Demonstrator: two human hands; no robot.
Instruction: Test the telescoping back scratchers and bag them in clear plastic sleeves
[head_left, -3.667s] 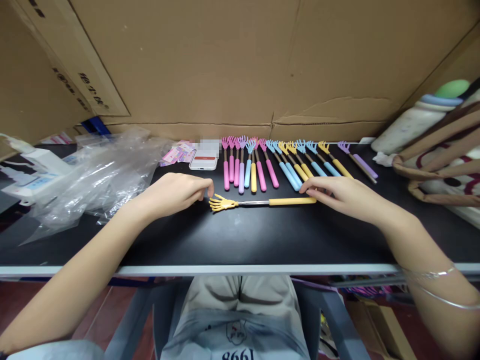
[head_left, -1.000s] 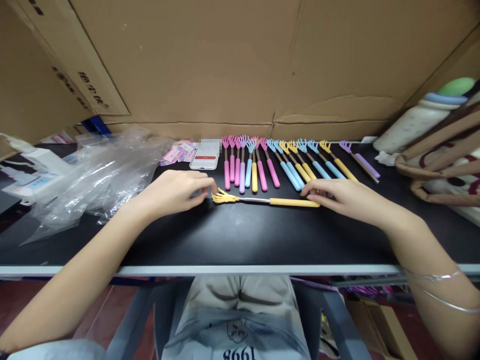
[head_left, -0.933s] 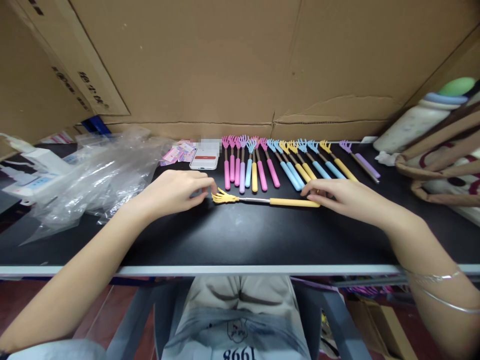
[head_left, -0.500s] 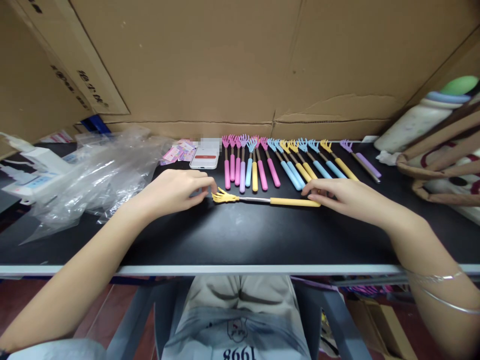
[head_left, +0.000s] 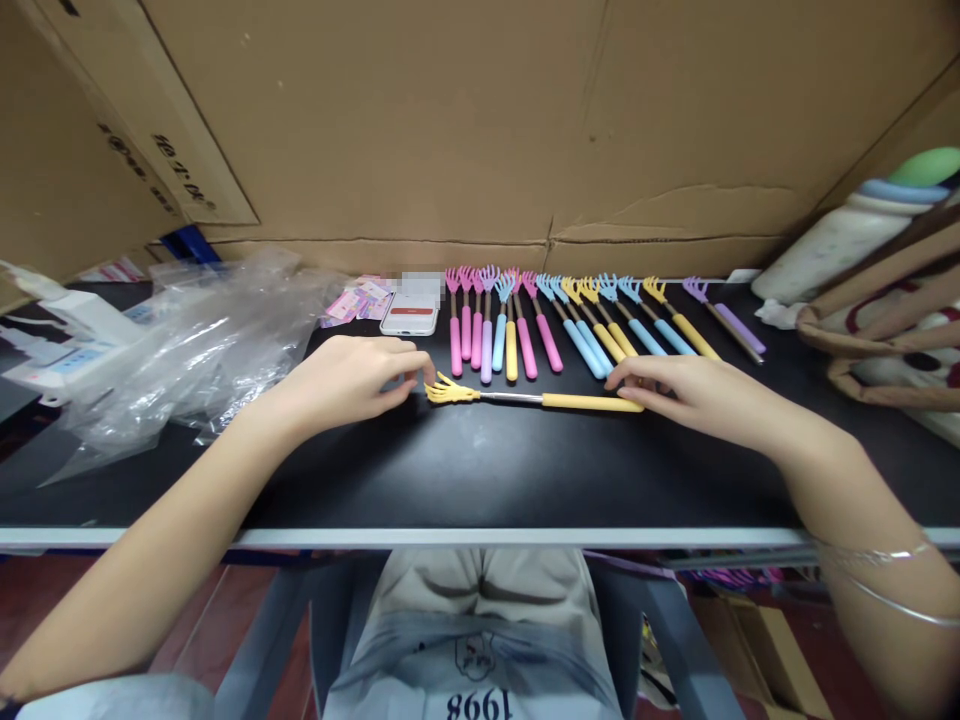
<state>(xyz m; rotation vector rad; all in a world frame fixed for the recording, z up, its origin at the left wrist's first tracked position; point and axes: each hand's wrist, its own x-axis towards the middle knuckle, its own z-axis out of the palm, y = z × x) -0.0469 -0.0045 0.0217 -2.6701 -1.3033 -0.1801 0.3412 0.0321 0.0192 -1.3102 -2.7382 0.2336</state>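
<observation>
Over the desk | hands palm-down, loosely curled, turned inward | yellow scratcher between | whether gripped: unclear

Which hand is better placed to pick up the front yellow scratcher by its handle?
Probably the right hand: it is at the handle end of the yellow scratcher, while the left hand is beside the claw.

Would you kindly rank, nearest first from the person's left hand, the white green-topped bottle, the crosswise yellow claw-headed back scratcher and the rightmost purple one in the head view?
1. Yellow claw-headed back scratcher: claw end right beside the left hand.
2. Purple claw-headed back scratcher: right end of the row.
3. White green-topped bottle: farther right still.
</observation>
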